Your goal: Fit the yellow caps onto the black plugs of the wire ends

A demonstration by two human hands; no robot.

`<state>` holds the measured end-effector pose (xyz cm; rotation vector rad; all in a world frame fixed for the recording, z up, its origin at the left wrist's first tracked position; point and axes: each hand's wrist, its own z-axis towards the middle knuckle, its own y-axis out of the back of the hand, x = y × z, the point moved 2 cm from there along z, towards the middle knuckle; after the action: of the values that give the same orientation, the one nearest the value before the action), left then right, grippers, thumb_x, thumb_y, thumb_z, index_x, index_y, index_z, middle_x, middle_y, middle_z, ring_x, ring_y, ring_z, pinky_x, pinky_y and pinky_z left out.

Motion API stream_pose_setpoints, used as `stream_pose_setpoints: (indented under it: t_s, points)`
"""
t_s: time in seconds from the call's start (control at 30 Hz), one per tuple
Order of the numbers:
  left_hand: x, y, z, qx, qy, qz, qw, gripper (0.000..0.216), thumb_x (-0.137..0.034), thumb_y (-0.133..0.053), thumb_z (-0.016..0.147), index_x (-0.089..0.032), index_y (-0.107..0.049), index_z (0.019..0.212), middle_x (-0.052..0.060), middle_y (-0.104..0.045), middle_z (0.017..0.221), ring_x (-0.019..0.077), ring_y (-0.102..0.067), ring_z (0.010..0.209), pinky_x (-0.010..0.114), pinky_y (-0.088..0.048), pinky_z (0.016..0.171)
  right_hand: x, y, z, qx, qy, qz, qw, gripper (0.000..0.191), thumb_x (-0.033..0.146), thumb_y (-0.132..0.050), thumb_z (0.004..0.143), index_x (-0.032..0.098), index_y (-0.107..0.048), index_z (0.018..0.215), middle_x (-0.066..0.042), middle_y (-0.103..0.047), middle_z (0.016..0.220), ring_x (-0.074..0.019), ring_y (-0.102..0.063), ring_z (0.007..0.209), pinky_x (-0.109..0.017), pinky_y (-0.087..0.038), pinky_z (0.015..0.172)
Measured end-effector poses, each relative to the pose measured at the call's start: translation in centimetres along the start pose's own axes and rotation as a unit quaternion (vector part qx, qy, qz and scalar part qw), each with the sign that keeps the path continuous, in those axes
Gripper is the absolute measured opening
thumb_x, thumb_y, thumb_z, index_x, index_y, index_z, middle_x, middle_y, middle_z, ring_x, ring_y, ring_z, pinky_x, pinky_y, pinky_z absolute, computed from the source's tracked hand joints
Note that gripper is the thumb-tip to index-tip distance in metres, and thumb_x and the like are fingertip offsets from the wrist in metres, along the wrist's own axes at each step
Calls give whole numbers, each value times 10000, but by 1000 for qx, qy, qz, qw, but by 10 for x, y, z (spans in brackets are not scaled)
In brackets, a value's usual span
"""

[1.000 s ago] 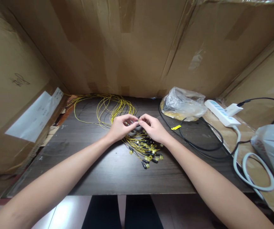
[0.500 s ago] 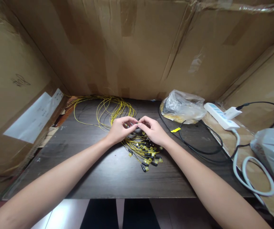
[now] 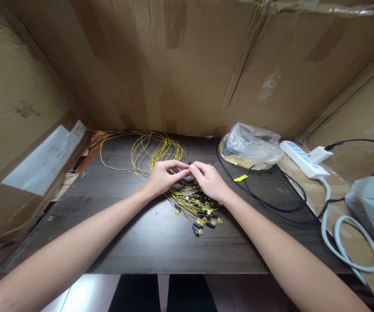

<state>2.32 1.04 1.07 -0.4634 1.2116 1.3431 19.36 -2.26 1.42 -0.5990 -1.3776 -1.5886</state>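
Observation:
On the dark wooden table (image 3: 134, 242) lies a bundle of thin yellow wires (image 3: 165, 145), looped behind my hands. Their near ends carry small black connectors with clear yellowish caps (image 3: 203, 221), fanned out just below my hands. My left hand (image 3: 164, 177) and my right hand (image 3: 208, 178) meet above the bundle, fingertips touching. Both pinch a small black connector (image 3: 188, 166), mostly hidden by the fingers. The wire behind it cannot be traced clearly.
A clear plastic bag (image 3: 250, 145) stands at the back right, beside a black cable (image 3: 271, 206) with a yellow tag (image 3: 240, 178). A white power strip (image 3: 304, 160) and a white plastic bag (image 3: 373, 208) lie further right. Cardboard walls (image 3: 187, 78) enclose the table.
My right fingers have shifted slightly and closed more tightly against the left fingertips. The small connector stays between the hands. The view has moved very slightly.

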Motion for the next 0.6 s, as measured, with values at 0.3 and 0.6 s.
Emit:
stream_pose_setpoints:
  t_s: [0.3, 0.6]
  points:
    - [4, 2, 1, -19, 26, -47, 998, 272, -385, -790, 769, -137, -818, 879, 88, -784, 788, 147, -648, 595, 242, -490, 533, -1, -2, 0, -10, 14, 3, 1000, 321, 405, -458, 978, 192, -568, 765, 10, -562, 693, -144, -491, 660, -267, -353, 621]
    - [1, 1, -1, -12, 3, 0, 1000, 203, -343, -745, 817, -164, -806, 890, 60, -777, 801, 142, -662, 657, 214, -472, 532, 1, -1, 0, 0, 2, 12, 1000, 392, 451, -447, 989, 193, -556, 715, 0, -583, 669, -149, -520, 638, -272, -376, 621]
